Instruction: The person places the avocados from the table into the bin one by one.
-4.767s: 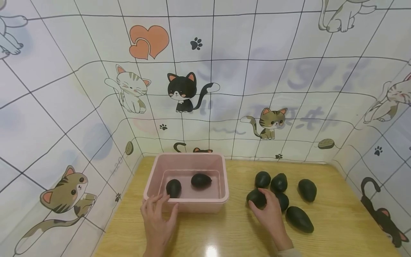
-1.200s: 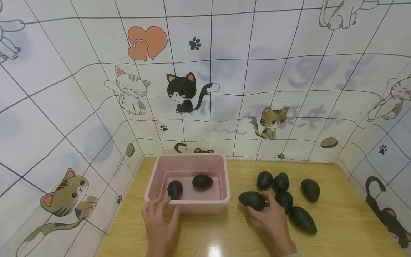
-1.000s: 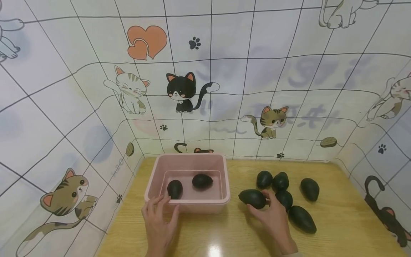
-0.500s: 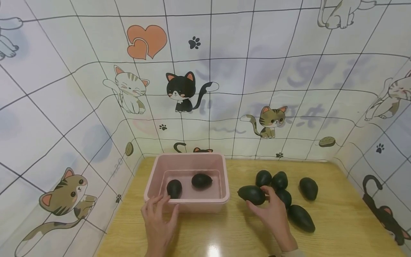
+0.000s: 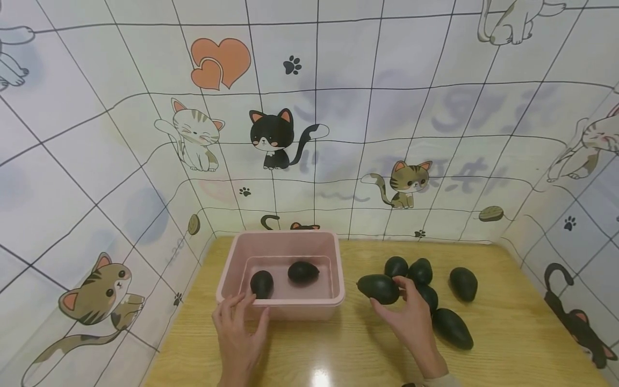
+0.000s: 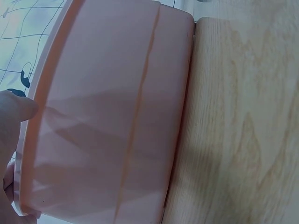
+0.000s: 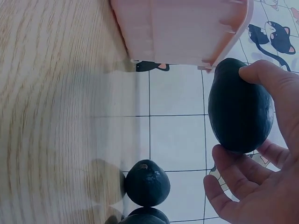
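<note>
In the head view my right hand point(image 5: 411, 317) holds a dark green avocado point(image 5: 379, 289) between thumb and fingers, its narrow end pointing left. The right wrist view shows this avocado point(image 7: 240, 109) off the table, thumb on one end and fingertips on the other. My left hand point(image 5: 239, 330) grips the near rim of a pink plastic box point(image 5: 309, 310) at its left part, fingers over the edge and thumb in front. Inside the box lie two avocados, one on the left point(image 5: 261, 284) and one further back point(image 5: 303, 272).
Right of the box, several more avocados lie on the wooden table point(image 5: 358, 349): a cluster by the right hand, one long avocado point(image 5: 452, 328) in front and one apart point(image 5: 463, 284). A cat-patterned wall covering point(image 5: 338, 161) closes the back and both sides.
Over the last seconds my right hand has turned the avocado so its narrow end shows on the left, and has lifted it slightly. My left hand stays at the box rim.
</note>
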`<state>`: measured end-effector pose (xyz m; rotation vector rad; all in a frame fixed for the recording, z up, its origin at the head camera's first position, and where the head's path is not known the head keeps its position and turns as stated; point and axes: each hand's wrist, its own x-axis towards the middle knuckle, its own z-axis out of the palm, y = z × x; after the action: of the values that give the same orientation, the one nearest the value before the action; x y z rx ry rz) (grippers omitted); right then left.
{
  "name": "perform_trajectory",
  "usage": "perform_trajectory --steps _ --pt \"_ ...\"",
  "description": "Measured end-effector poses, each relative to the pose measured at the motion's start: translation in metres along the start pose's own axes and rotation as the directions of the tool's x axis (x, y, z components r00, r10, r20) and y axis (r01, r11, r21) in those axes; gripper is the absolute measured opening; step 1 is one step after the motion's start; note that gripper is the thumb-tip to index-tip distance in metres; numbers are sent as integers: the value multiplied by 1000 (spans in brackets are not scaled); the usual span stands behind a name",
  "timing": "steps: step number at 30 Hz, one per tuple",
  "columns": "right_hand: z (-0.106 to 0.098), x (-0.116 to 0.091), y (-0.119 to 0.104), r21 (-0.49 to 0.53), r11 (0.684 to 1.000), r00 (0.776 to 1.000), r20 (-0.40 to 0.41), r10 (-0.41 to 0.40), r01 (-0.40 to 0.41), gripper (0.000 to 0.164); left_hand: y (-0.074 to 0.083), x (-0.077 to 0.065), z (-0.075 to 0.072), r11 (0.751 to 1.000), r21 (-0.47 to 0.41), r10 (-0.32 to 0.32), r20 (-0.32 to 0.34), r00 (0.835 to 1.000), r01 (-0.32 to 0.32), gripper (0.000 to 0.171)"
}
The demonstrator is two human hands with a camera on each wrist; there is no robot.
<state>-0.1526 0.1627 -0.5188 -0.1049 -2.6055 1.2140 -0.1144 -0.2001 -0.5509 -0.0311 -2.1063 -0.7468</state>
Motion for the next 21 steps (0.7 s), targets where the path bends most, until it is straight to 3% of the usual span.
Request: perform_trajectory --steps 21 --pt "0 8 -2 -5 998 998 -13 -57 57 78 -2 -1 1 1000 0 20 -8 1000 -20 43"
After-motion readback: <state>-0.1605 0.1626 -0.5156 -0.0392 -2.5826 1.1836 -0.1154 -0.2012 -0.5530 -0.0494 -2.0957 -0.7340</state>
